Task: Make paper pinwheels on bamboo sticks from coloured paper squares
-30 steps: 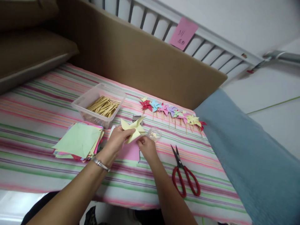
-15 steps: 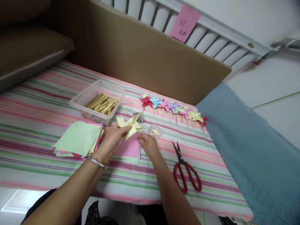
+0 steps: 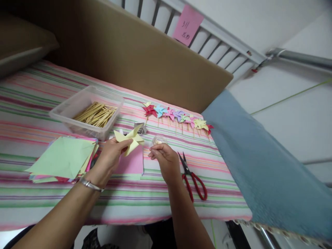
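Note:
A pale yellow paper pinwheel (image 3: 135, 142) is pinched at its folded middle by my left hand (image 3: 110, 155), above a sheet of pink paper (image 3: 131, 164). To its right, my right hand (image 3: 168, 162) is closed with thumb and fingertips together, just in front of a small clear dish (image 3: 158, 139) of tiny pale pieces. Whatever those fingertips hold, if anything, is too small to make out. Behind the pinwheel, partly covered by it, is a small box (image 3: 141, 129) of tiny metallic pieces. Red-handled scissors (image 3: 195, 181) lie right of my right hand, blades pointing away.
At left, a clear plastic bin (image 3: 61, 115) holds thin wooden sticks (image 3: 97, 114). Stacked coloured paper squares (image 3: 62, 157) lie in front of it. Finished pinwheels on sticks (image 3: 178, 116) line the back of the striped cloth (image 3: 109, 204), below a brown board (image 3: 145, 58).
My right hand has drawn away from the pinwheel to the right, closer to the clear dish. My left hand keeps its hold on the pinwheel. The whole view has shifted.

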The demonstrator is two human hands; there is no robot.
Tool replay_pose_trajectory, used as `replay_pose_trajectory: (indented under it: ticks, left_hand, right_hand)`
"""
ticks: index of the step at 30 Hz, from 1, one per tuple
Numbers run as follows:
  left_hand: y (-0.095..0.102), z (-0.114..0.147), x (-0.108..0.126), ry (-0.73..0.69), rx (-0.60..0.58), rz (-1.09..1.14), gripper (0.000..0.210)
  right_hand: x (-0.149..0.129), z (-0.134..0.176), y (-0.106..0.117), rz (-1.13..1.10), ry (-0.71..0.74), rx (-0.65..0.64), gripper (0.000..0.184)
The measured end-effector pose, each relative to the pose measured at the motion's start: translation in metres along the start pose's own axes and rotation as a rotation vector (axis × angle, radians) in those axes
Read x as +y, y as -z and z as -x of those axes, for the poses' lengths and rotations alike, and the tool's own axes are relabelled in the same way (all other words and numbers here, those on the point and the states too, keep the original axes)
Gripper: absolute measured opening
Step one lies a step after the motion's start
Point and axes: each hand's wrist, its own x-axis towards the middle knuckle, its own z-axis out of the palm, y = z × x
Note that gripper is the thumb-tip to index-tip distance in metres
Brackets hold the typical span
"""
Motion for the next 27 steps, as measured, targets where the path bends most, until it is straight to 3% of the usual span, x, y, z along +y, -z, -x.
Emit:
replay_pose_trajectory:
  ticks: [4, 11, 27]
  left_hand:
    - [-0.005, 0.001, -0.008, 0.038, -0.041, 0.031, 0.023]
    - [-0.016, 0.008, -0.020, 0.095, -0.116, 0.058, 0.019]
    - [-0.019, 0.017, -0.022, 0.126, -0.209, 0.062, 0.020]
  right_hand:
    - [0.000, 0.000, 0.005, 0.093, 0.195, 0.060, 0.008]
    - [0.007, 0.000, -0.003, 0.092, 0.114, -0.030, 0.009]
    - [0.009, -0.002, -0.009, 0.070, -0.023, -0.024, 0.007]
